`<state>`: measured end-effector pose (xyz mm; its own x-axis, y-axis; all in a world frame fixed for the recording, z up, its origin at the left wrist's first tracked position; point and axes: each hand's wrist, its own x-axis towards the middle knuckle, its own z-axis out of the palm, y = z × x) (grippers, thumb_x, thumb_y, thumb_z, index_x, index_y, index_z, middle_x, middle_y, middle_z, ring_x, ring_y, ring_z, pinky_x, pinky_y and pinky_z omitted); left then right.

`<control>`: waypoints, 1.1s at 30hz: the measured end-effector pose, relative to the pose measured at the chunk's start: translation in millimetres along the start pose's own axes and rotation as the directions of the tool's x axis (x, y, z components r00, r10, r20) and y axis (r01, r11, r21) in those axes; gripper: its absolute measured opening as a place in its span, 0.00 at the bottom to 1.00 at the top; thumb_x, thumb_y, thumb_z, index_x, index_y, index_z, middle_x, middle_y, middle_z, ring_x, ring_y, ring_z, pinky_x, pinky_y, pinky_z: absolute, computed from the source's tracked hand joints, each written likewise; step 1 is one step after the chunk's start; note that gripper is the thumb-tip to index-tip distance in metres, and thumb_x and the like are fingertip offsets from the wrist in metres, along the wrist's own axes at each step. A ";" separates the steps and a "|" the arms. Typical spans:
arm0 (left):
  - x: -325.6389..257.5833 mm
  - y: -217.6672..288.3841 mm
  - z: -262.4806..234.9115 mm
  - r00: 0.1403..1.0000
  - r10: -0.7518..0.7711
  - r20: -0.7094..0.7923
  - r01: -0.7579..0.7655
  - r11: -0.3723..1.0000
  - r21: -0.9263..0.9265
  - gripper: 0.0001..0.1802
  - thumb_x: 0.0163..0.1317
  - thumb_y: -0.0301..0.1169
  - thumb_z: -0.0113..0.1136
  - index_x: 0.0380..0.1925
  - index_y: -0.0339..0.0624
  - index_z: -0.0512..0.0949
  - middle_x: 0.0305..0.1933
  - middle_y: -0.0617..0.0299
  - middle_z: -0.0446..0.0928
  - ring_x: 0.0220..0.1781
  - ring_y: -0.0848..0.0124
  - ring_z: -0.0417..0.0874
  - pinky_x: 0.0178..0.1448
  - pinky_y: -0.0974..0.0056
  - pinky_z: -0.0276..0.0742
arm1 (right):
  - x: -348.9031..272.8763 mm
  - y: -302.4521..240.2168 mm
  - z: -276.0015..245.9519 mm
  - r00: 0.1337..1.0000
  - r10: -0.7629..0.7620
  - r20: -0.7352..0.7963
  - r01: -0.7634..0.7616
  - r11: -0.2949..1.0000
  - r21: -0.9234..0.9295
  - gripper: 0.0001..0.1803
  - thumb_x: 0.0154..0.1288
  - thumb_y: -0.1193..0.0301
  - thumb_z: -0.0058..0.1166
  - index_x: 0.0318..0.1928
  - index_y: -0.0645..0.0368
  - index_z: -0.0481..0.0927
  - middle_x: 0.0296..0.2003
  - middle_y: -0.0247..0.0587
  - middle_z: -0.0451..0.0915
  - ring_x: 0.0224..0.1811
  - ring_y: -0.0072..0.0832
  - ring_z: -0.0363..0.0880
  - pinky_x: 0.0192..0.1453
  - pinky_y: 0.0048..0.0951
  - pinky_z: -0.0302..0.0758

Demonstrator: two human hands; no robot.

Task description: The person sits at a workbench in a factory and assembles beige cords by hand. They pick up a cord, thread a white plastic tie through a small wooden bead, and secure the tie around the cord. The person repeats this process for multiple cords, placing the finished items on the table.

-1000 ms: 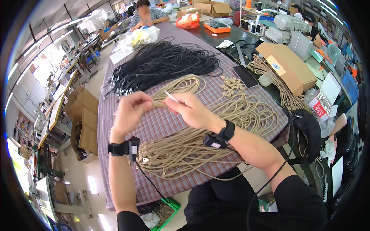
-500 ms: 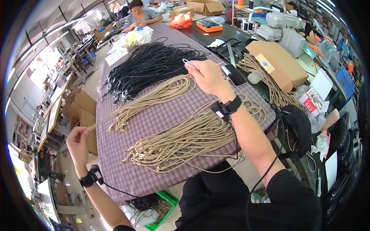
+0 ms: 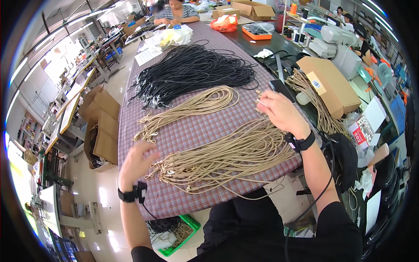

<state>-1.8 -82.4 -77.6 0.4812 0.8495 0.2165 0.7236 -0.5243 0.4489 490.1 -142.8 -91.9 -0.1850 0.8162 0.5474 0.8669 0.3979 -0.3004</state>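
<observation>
- Holds the left grip (image 3: 139, 161) at the left side of the cloth-covered desk (image 3: 200, 133), just beside the metal hooks (image 3: 158, 169) of the nearer bundle of tan cords (image 3: 235, 153), with thumb and fingers apart and slightly blurred
- Holds the right grip (image 3: 281, 111) over the right part of the desk, clamped on a slim white item (image 3: 262, 103), with fingertips at the small tan pieces (image 3: 259, 93); cannot tell whether clamped on one of these too
- Has the nearer bundle stretched across the desk before the body, hooks to the left, looped ends to the right
- Has a smaller bundle of tan cords (image 3: 196, 107) beyond, well apart from the nearer one, hooks likewise leftward
- Has a broad heap of black cords (image 3: 196, 72) just past the smaller bundle
- Has a dark phone (image 3: 276, 84) partly hidden behind the right grip, near a cardboard box (image 3: 334, 85)
- Has a green crate (image 3: 190, 236) of tangled cords below the near edge
- Faces a seated co-worker (image 3: 185, 16) in a striped top at the far end
</observation>
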 end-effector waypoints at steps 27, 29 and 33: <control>144.7 -0.3 -10.7 0.898 -0.042 -0.438 -0.163 0.893 -0.420 0.07 0.73 0.25 0.67 0.38 0.30 0.88 0.31 0.69 0.83 0.33 0.85 0.75 0.37 0.73 0.71 | 165.5 -105.6 30.8 0.988 0.004 -0.152 0.107 0.687 0.719 0.17 0.87 0.65 0.51 0.43 0.66 0.85 0.32 0.38 0.86 0.32 0.26 0.83 0.38 0.30 0.78; 140.1 9.2 -10.9 0.874 -0.055 -0.484 -0.177 0.889 -0.422 0.06 0.70 0.24 0.71 0.41 0.30 0.89 0.33 0.68 0.84 0.34 0.86 0.75 0.38 0.74 0.71 | 166.9 -105.7 24.3 0.951 -0.080 -0.300 0.238 0.807 0.541 0.16 0.85 0.67 0.52 0.41 0.67 0.84 0.33 0.47 0.87 0.35 0.39 0.88 0.39 0.37 0.80; 133.9 20.4 -14.8 0.891 -0.086 -0.445 -0.156 0.865 -0.477 0.06 0.70 0.24 0.72 0.40 0.29 0.89 0.35 0.67 0.86 0.36 0.85 0.79 0.41 0.74 0.76 | 157.6 -109.2 11.7 0.976 -0.093 -0.196 0.176 0.870 0.461 0.15 0.83 0.68 0.53 0.39 0.65 0.84 0.33 0.48 0.87 0.35 0.46 0.88 0.41 0.41 0.81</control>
<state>70.0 21.5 -26.6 0.1466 0.8284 0.5406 0.3147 -0.5572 0.7685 360.8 -52.7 18.1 -0.1709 0.6774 0.7155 0.5078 0.6829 -0.5252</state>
